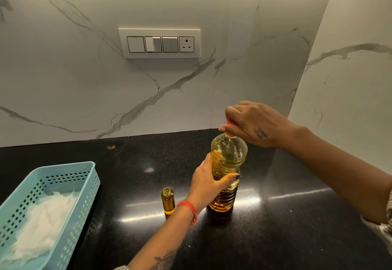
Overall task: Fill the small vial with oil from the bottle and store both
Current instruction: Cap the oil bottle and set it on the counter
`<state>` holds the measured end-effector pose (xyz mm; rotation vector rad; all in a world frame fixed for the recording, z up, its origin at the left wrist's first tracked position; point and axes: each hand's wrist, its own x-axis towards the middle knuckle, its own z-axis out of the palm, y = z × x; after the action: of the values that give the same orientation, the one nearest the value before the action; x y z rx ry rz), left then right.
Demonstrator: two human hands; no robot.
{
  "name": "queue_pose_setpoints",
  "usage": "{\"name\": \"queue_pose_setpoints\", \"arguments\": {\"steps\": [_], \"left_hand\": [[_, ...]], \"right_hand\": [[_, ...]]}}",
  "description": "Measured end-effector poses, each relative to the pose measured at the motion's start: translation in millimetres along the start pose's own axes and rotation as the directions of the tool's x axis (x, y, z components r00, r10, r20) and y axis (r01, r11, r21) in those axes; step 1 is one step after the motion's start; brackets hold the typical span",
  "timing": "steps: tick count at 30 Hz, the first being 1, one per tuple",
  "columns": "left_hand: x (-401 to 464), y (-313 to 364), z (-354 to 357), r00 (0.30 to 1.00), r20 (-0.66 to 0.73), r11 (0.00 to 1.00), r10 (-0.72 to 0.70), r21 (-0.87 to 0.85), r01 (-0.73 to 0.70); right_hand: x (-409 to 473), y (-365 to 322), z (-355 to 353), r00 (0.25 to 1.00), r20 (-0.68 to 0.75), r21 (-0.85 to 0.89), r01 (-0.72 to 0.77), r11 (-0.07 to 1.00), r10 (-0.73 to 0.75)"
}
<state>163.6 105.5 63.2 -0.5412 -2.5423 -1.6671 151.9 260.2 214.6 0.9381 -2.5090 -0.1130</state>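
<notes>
Basket: a pale blue perforated plastic basket (pixel 48 202) sits on the black counter (pixel 286 227), well to the left of the oil bottle; its right end reaches toward the wall.
Basket contents: a crumpled white cloth or tissue (pixel 40 227) lies inside it.
Switch plate: a white panel with switches and a socket (pixel 159 43) is fixed to the marble wall (pixel 84 89), above and to the left of the oil bottle.
Small vial: an amber glass vial (pixel 168 201) stands upright on the counter just left of the oil bottle, its mouth uncapped, golden oil filling most of its body; the left wrist crosses in front of its lower right edge.
Left hand: the left hand (pixel 209 181) wraps round the ribbed middle of the oil bottle, thumb across the front, gripping it; a red thread band (pixel 189 208) circles the wrist.
Oil bottle: a clear plastic bottle (pixel 228 163) of yellow oil stands upright on the counter, near the wall.
Cap: a red cap (pixel 231 123) sits on the bottle's neck, mostly hidden by fingers.
Right hand: the right hand (pixel 254 124) comes from the right, over the top of the oil bottle, fingers curled round and gripping the cap.
</notes>
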Motion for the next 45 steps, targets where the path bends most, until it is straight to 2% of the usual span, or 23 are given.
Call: {"name": "queue_pose_setpoints", "arguments": {"steps": [3,5,12,18,20,22,23,25,27,28,30,32,37,45], "left_hand": [[0.4,0.4,-0.8,1.000,0.002,1.000,0.002,0.006,-0.002],[0.1,0.2,0.5,1.000,0.002,1.000,0.000,0.007,0.000],[0.3,-2.2,2.2,1.000,-0.025,1.000,-0.012,-0.015,0.012],[-0.1,-0.6,2.2,1.000,-0.021,1.000,-0.008,-0.011,0.007],[0.5,1.2,0.3,1.000,-0.014,1.000,0.004,-0.008,-0.004],[0.4,1.7,-1.8,1.000,0.015,1.000,0.007,-0.011,-0.007],[-0.9,1.3,-2.6,0.999,0.034,1.000,0.002,-0.019,-0.001],[-8.2,-2.0,-2.8,0.998,0.055,0.995,-0.023,-0.096,0.029],[-20.3,-7.0,0.1,0.994,0.026,0.964,-0.106,-0.241,0.110],[-26.3,-10.3,2.7,0.987,0.007,0.939,-0.158,-0.308,0.152],[-35.1,-18.0,9.1,0.960,-0.010,0.889,-0.278,-0.382,0.253],[-38.7,-24.2,13.8,0.928,0.008,0.841,-0.372,-0.420,0.341],[-33.8,-30.4,18.3,0.906,0.022,0.803,-0.422,-0.455,0.385],[-1.3,-38.2,13.0,0.900,0.001,0.789,-0.435,-0.482,0.382]], "right_hand": [[3.1,5.1,2.9,0.992,-0.044,-0.056,0.119,0.991,-0.122],[5.2,3.6,7.3,0.989,-0.079,-0.062,0.118,0.991,-0.123],[13.3,-7.2,17.8,0.991,-0.130,0.060,-0.031,0.998,0.039],[7.9,-18.4,23.8,0.952,-0.179,0.039,-0.245,0.969,0.248],[-0.1,-25.5,24.2,0.934,-0.155,0.132,-0.303,0.944,0.322],[-15.5,-34.4,26.1,0.885,-0.122,0.354,-0.384,0.853,0.449],[-26.3,-38.9,29.3,0.834,-0.108,0.488,-0.431,0.759,0.542],[-52.1,-48.0,43.5,0.668,-0.062,0.717,-0.487,0.499,0.741],[-77.5,-58.3,69.6,0.515,0.094,0.830,-0.513,0.219,0.852],[-88.0,-65.3,85.2,0.476,0.213,0.844,-0.529,0.084,0.853],[-100.6,-83.1,113.3,0.443,0.441,0.822,-0.548,-0.153,0.781],[-104.6,-99.5,130.4,0.435,0.554,0.793,-0.535,-0.291,0.710],[-103.4,-105.7,151.9,0.429,0.565,0.799,-0.497,-0.338,0.705],[-82.5,-80.9,167.9,0.450,0.563,0.803,-0.496,-0.330,0.693]]}}
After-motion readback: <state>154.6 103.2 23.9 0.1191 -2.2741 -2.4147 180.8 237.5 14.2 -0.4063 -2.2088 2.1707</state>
